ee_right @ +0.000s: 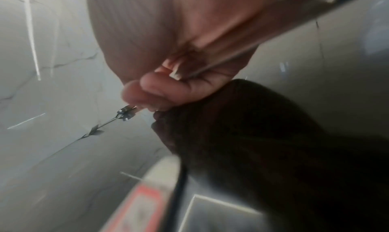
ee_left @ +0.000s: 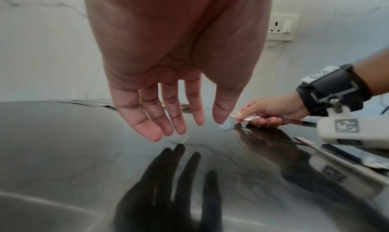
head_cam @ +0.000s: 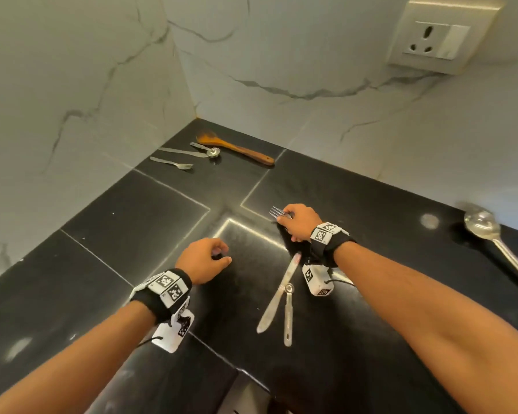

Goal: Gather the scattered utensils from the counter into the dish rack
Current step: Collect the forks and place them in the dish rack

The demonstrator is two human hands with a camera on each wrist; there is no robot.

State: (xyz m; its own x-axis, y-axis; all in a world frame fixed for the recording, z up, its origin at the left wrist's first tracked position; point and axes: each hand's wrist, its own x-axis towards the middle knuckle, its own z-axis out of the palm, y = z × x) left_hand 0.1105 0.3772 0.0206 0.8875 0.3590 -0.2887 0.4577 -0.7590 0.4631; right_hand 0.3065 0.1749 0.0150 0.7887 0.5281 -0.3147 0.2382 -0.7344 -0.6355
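Note:
My right hand [head_cam: 298, 221] grips a steel fork [head_cam: 278, 212] just above the black counter [head_cam: 126, 234], tines pointing away to the left. The left wrist view shows that hand [ee_left: 271, 109] curled round the fork [ee_left: 246, 118]; the right wrist view is blurred, with curled fingers [ee_right: 160, 92] on the metal. My left hand [head_cam: 205, 259] hovers over the counter holding nothing, its fingers [ee_left: 179, 102] hanging straight. A table knife [head_cam: 277, 297] and a small measuring spoon [head_cam: 287, 315] lie under my right wrist. The dish rack is out of view.
In the far corner lie a wooden spatula [head_cam: 237, 149], a small steel spoon [head_cam: 207, 149], a knife [head_cam: 183, 152] and a fork [head_cam: 172, 164]. A large steel ladle [head_cam: 491, 234] lies at the right. Marble walls with a socket [head_cam: 437, 37] close off the back.

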